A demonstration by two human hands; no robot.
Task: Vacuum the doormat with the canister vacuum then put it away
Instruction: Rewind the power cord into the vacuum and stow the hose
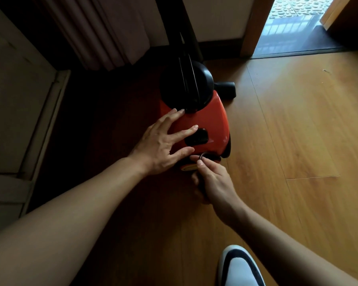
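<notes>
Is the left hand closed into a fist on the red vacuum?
No, the left hand rests flat on the red canister vacuum, with its fingers straight and spread.

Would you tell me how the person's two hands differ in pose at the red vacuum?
The left hand lies flat, fingers spread, on top of the red vacuum. The right hand is curled and pinches a dark loop at its near end. Both are at the vacuum.

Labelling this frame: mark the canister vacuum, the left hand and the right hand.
canister vacuum (213,120): head view, red shell
left hand (159,149): head view, back of hand
right hand (214,182): head view, back of hand, pinching cord (201,156)
</notes>
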